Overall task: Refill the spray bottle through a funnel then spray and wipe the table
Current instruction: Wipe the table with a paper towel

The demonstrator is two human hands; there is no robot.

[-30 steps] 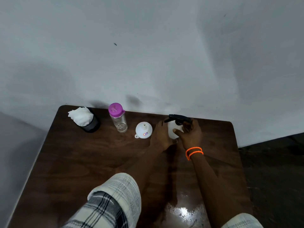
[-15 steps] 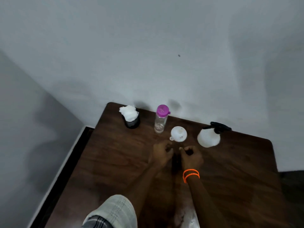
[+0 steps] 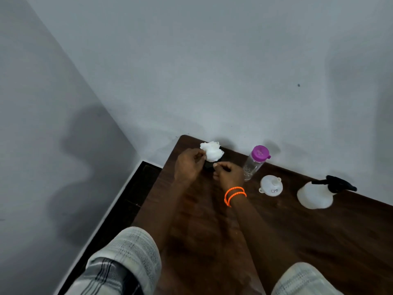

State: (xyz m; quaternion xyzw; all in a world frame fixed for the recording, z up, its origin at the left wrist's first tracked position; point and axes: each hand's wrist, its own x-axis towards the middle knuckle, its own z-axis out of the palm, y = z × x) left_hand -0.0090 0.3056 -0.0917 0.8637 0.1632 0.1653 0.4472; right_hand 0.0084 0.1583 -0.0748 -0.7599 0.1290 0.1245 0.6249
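Note:
A white tissue wad (image 3: 212, 153) sticks out of a small black holder (image 3: 208, 165) at the table's far left corner. My left hand (image 3: 188, 166) pinches the wad's left edge. My right hand (image 3: 229, 174), with orange bands on the wrist, has its curled fingers against the holder's right side. Nothing touches the white spray bottle (image 3: 314, 195), which stands at the right with its black trigger head on. The white funnel (image 3: 271, 186) lies upside down between it and a clear bottle with a purple lid (image 3: 254, 163).
The dark wooden table (image 3: 297, 241) stands against a grey wall, with its left edge above a dark floor strip (image 3: 119, 209). My checked sleeves fill the bottom of the view.
Both hands left the spray bottle, crossed the table to the left and reached the tissue holder. The view swung left with them.

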